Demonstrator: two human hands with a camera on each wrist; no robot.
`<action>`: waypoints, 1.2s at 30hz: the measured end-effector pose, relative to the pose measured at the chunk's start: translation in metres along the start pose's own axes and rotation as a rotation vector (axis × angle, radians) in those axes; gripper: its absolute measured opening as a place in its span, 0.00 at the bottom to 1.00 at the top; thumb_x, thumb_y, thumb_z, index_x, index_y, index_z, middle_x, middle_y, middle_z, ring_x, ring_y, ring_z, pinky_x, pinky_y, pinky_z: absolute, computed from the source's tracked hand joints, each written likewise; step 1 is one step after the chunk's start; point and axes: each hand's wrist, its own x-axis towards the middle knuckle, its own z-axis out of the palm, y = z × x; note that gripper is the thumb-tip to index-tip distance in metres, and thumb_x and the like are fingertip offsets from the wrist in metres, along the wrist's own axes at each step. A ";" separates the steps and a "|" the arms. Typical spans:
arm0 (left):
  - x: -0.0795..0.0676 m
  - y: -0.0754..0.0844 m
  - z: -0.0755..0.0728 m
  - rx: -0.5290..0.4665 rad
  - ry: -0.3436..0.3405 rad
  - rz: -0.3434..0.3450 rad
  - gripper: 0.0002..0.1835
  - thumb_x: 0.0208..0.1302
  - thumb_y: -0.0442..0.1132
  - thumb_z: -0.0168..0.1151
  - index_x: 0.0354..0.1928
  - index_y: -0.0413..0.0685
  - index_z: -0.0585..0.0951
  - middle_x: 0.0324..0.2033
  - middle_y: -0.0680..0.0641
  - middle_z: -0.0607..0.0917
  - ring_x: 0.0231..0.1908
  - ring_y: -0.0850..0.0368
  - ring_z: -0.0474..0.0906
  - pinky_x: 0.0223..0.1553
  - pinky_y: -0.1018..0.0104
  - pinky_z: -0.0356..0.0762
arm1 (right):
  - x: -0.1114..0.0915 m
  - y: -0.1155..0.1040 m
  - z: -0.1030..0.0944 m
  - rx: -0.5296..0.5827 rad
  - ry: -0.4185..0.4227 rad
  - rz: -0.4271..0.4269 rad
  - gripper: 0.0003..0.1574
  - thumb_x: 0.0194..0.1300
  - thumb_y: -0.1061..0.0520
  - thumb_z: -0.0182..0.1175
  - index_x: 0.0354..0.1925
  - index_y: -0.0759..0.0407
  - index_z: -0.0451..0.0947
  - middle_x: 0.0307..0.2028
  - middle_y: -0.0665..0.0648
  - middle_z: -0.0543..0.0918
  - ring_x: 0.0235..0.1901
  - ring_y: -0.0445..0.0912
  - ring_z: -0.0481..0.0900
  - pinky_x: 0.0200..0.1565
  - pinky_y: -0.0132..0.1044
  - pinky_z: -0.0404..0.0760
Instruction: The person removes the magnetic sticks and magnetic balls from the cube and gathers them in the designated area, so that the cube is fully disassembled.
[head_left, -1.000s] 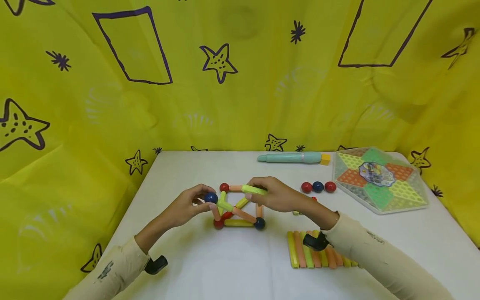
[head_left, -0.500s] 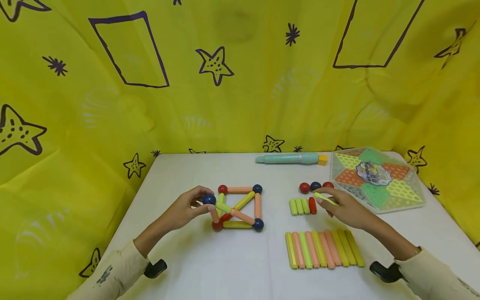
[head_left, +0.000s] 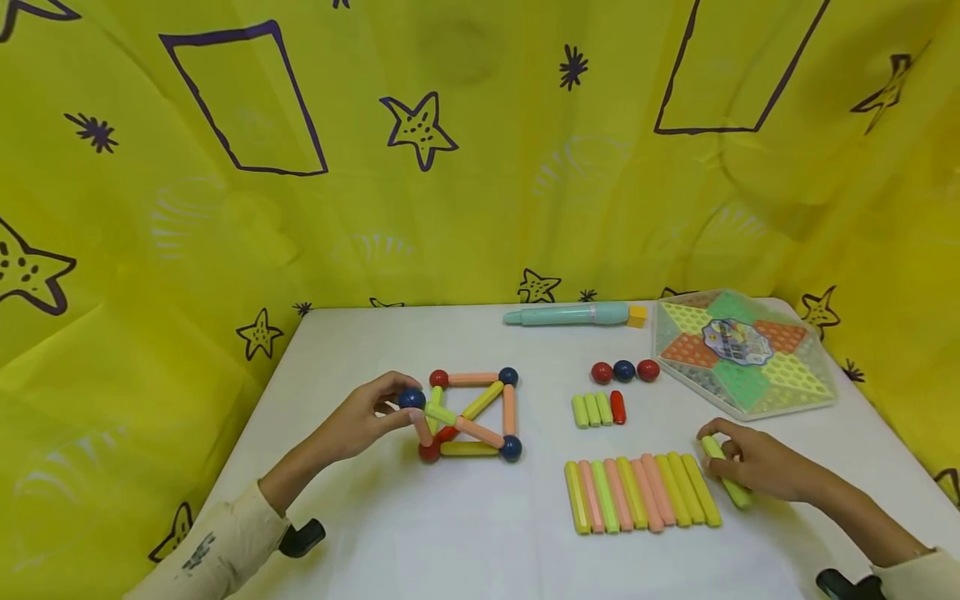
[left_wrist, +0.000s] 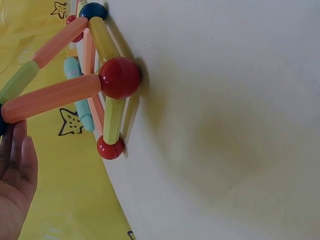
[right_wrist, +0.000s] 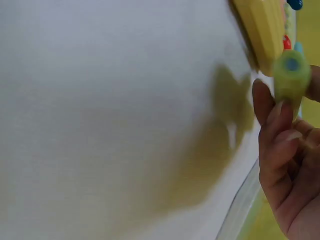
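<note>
My left hand (head_left: 367,417) holds a dark blue ball (head_left: 412,399) between thumb and fingers. The ball joins raised salmon and light green sticks of a ball-and-stick frame (head_left: 468,449), whose base lies on the table with red and blue balls at its corners. In the left wrist view a salmon stick (left_wrist: 55,96) slopes from a red ball (left_wrist: 120,77) up to the fingertips. Off to the right, my right hand (head_left: 768,462) pinches a light green stick (head_left: 738,497) beside the row of long sticks (head_left: 633,493). One end of that stick faces the right wrist camera.
Several short green sticks (head_left: 592,410) and a red one (head_left: 618,407) lie behind the long row. Two red balls and a blue ball (head_left: 624,371) line up farther back. A teal pen-shaped object (head_left: 567,314), a small yellow cube (head_left: 637,316) and a hexagonal box (head_left: 787,397) are at the rear.
My right hand has carried the light green stick from the frame, past the short sticks, to the right end of the long row. My left hand keeps its hold on the blue ball.
</note>
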 end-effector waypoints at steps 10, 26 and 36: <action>0.000 0.000 -0.002 -0.003 -0.024 -0.007 0.21 0.68 0.44 0.66 0.58 0.46 0.76 0.46 0.47 0.83 0.46 0.54 0.79 0.49 0.69 0.79 | -0.006 0.008 0.004 -0.005 -0.049 -0.009 0.27 0.75 0.54 0.55 0.64 0.70 0.68 0.27 0.51 0.77 0.20 0.37 0.71 0.23 0.33 0.71; 0.001 0.000 -0.001 -0.001 -0.022 -0.006 0.21 0.67 0.45 0.67 0.58 0.46 0.76 0.46 0.47 0.83 0.45 0.54 0.79 0.48 0.69 0.80 | -0.007 0.013 0.010 0.132 -0.093 -0.108 0.28 0.74 0.60 0.56 0.64 0.77 0.64 0.26 0.48 0.78 0.18 0.36 0.70 0.21 0.33 0.73; 0.002 0.001 -0.003 -0.002 -0.022 -0.006 0.21 0.68 0.44 0.66 0.58 0.46 0.76 0.46 0.47 0.83 0.45 0.54 0.79 0.48 0.68 0.80 | -0.005 0.002 0.004 0.016 -0.042 -0.016 0.28 0.75 0.55 0.56 0.63 0.73 0.66 0.26 0.50 0.78 0.18 0.36 0.71 0.23 0.32 0.73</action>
